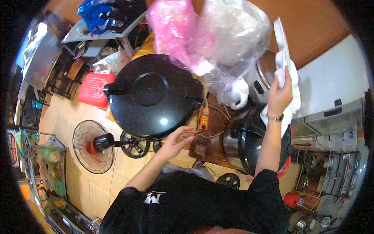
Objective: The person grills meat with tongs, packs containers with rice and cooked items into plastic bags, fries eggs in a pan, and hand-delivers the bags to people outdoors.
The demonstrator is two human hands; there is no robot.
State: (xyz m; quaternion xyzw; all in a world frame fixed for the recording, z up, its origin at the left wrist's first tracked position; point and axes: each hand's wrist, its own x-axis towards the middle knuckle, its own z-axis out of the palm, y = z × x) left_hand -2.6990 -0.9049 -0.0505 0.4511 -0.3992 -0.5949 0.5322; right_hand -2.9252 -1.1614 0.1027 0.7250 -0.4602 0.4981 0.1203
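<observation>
My right hand (279, 96), with a bracelet or watch at the wrist, is raised on the right and grips a white, moulded foam-like container (281, 44), seen nearly edge-on. More white material (295, 90) shows just behind that hand. My left hand (178, 142) hovers at the near edge of a large round black lid (137, 114), fingers extended and apart, with nothing seen in it. Close to its fingertips lies an orange power strip (204, 118) with a cord. Below my right forearm stands a steel pot with a black lid (248, 149).
Pink (172, 26) and clear plastic bags (236, 32) bulge beyond the black lid, beside a white jug-like item (241, 93). A red jerrycan (98, 89) and a standing fan (93, 146) are at left. White cabinets (336, 70) line the right.
</observation>
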